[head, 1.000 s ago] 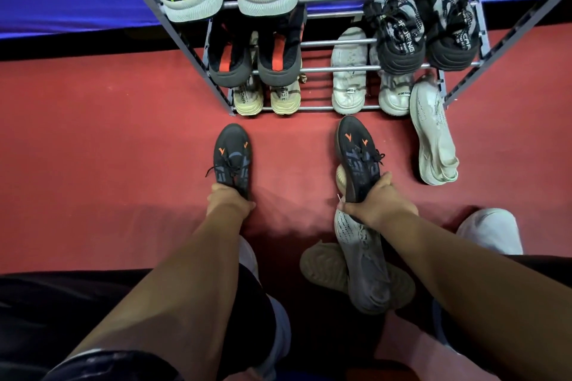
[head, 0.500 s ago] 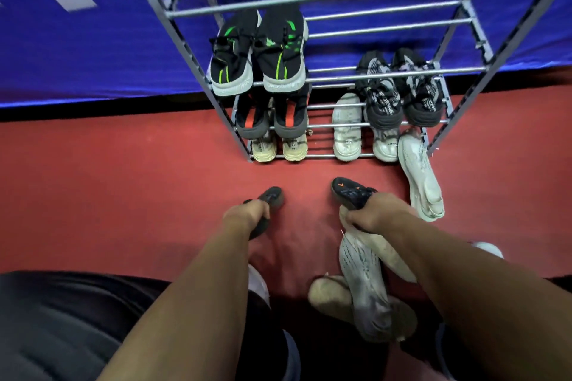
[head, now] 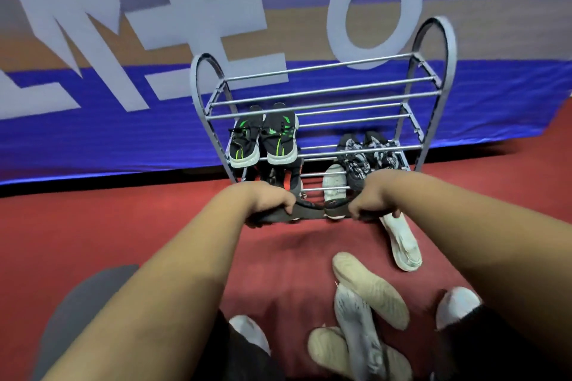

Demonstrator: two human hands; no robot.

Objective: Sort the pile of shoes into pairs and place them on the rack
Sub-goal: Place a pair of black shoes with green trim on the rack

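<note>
My left hand (head: 266,201) grips one black shoe (head: 305,211) and my right hand (head: 373,194) grips its black mate (head: 335,210). Both are held level, toes meeting, in front of the metal rack's (head: 325,92) lower shelves. On the rack sit a black-and-green pair (head: 264,140) at the left and a black-and-white patterned pair (head: 365,154) at the right, with a white shoe (head: 332,182) lower down. Loose on the red floor lie a white shoe (head: 400,241), a beige shoe (head: 371,290), a grey-white shoe (head: 356,325) and another beige shoe (head: 328,349).
The rack's two top shelves (head: 318,80) hold nothing. Behind it hangs a blue banner (head: 123,132) with large pale letters. Red carpet (head: 123,225) spreads left of the rack. My knees and white socks (head: 456,306) frame the loose shoes.
Both hands lifted the black shoes off the floor and carried them up and forward to the rack, drawing them together. My head tilted up, bringing the whole rack and banner into view.
</note>
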